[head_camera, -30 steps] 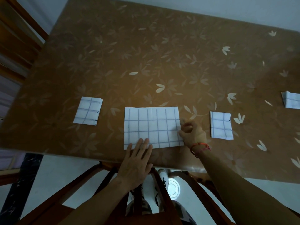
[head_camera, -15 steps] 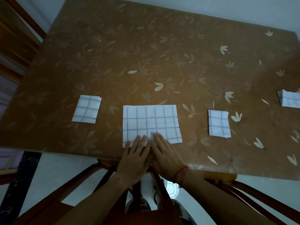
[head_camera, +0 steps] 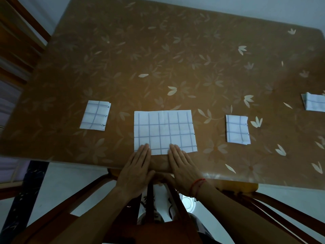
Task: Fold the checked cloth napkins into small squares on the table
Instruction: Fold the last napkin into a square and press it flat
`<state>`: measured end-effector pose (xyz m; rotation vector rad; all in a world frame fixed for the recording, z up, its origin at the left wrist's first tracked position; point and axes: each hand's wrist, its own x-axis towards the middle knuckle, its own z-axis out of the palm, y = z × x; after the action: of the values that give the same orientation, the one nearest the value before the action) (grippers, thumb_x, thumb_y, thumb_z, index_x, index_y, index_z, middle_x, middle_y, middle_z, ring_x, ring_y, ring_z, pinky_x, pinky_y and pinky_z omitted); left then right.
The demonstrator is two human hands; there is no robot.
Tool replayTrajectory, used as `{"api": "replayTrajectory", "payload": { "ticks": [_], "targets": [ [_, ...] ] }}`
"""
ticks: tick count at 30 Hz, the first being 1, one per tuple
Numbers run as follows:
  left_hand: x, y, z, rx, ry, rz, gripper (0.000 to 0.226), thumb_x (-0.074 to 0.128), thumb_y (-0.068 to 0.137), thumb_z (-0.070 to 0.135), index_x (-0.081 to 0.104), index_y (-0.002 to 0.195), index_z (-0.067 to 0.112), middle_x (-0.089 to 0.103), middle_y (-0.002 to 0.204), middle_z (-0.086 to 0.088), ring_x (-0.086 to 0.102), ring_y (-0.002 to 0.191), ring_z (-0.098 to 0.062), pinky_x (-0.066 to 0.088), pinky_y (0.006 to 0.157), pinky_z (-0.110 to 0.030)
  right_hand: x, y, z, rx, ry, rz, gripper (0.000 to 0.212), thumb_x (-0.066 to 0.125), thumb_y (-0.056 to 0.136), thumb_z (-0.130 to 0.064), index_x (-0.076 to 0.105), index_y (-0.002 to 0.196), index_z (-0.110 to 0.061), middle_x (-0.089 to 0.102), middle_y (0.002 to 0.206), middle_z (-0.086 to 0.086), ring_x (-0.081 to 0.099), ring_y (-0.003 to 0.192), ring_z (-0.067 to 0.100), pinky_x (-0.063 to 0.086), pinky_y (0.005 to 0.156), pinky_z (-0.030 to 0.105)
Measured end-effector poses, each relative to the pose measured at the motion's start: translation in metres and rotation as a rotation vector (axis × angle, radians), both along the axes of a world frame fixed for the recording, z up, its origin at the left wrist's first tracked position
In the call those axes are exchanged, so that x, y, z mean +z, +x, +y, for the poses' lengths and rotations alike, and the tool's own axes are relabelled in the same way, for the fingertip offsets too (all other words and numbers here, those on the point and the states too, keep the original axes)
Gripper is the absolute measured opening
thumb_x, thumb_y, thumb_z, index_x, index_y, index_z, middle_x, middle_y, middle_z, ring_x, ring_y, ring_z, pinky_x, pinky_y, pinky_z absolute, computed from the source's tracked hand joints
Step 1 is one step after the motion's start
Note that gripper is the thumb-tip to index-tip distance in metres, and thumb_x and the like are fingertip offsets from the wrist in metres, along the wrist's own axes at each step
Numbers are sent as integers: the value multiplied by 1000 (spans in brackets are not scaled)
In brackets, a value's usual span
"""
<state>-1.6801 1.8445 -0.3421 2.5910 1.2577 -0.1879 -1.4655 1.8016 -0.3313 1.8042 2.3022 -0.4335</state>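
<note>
A white napkin with blue checks (head_camera: 164,132), folded to a wide rectangle, lies flat near the table's front edge. My left hand (head_camera: 136,169) lies flat with straight fingers, its fingertips on the napkin's near left edge. My right hand (head_camera: 183,167), with a red thread on the wrist, lies flat the same way on the near edge further right. A small folded checked napkin (head_camera: 95,115) sits to the left. Another small folded napkin (head_camera: 237,129) sits to the right. A third folded napkin (head_camera: 314,102) is cut off by the right frame edge.
The table (head_camera: 175,59) has a brown cover with a pale leaf pattern. Wooden chair frames stand at the left (head_camera: 19,41) and below the front edge (head_camera: 263,205). White floor shows beneath.
My right hand left the napkin's right edge and came to the near edge beside my left hand. The two hands then slid apart along that edge.
</note>
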Motion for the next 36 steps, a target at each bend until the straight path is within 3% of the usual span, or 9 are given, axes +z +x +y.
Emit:
{"api": "replayTrajectory", "payload": {
  "ticks": [7, 11, 16, 18, 21, 24, 27, 30, 36],
  "targets": [
    [1, -15, -5, 62, 3, 37, 74, 19, 98, 52, 16, 151, 1, 7, 161, -15, 5, 149, -26, 15, 115, -45, 4, 58, -19, -119, -26, -169, 79, 21, 95, -58, 31, 144, 3, 22, 154, 20, 24, 143, 33, 18, 117, 47],
    [3, -14, -4, 72, -9, 30, 73, 14, 99, 52, 17, 151, 1, 10, 160, -15, 7, 149, -26, 17, 115, -46, 5, 62, -17, -144, -66, -150, 82, 9, 95, -58, 39, 141, 3, 32, 151, 20, 33, 139, 34, 19, 111, 46],
    [8, -11, -2, 109, -12, -5, 67, 29, 95, 46, 33, 147, 3, 26, 157, -13, 21, 146, -25, 21, 114, -47, 22, 55, -3, -360, -32, 207, 72, 33, 89, -52, 34, 146, -8, 34, 151, 11, 36, 136, 30, 37, 109, 45],
    [11, -6, 3, 141, -18, -30, 64, 31, 94, 45, 43, 141, 4, 37, 151, -13, 31, 142, -26, 26, 114, -48, 31, 55, 12, -529, -27, 385, 56, 50, 90, -40, 44, 139, -14, 47, 137, 8, 47, 122, 26, 43, 101, 41],
    [18, 7, 12, 170, -22, -107, 59, 33, 93, 41, 47, 137, 5, 45, 145, -14, 38, 136, -28, 32, 113, -47, 50, 54, 40, -821, -10, 514, 31, 56, 88, -35, 62, 112, -16, 63, 104, 7, 59, 99, 28, 50, 85, 38],
    [25, 29, 17, 112, -32, -176, 59, 31, 94, 40, 45, 140, 7, 39, 150, -11, 34, 140, -25, 33, 112, -44, 60, 58, 60, -1097, -127, 592, 41, 58, 89, -33, 59, 125, -13, 65, 116, 10, 59, 107, 29, 47, 91, 36],
    [26, 44, 18, 57, -52, -157, 61, 28, 92, 43, 43, 143, 12, 32, 154, -10, 28, 143, -26, 31, 109, -43, 64, 63, 71, -1200, -237, 596, 47, 58, 85, -40, 60, 125, -16, 65, 117, 9, 60, 107, 29, 50, 94, 39],
    [19, 48, 16, 37, -71, -69, 62, 24, 92, 46, 41, 144, 17, 29, 156, -9, 25, 144, -27, 31, 111, -49, 56, 70, 79, -1273, -275, 678, 52, 57, 72, -48, 69, 109, -14, 71, 102, 12, 66, 96, 32, 56, 87, 46],
    [12, 47, 14, 35, -58, -22, 60, 30, 91, 45, 42, 144, 18, 30, 156, -8, 26, 144, -26, 29, 110, -46, 61, 69, 85, -1317, -285, 816, 27, 58, 88, -38, 65, 83, -12, 64, 76, 10, 61, 66, 24, 54, 59, 33]
  ]
}}
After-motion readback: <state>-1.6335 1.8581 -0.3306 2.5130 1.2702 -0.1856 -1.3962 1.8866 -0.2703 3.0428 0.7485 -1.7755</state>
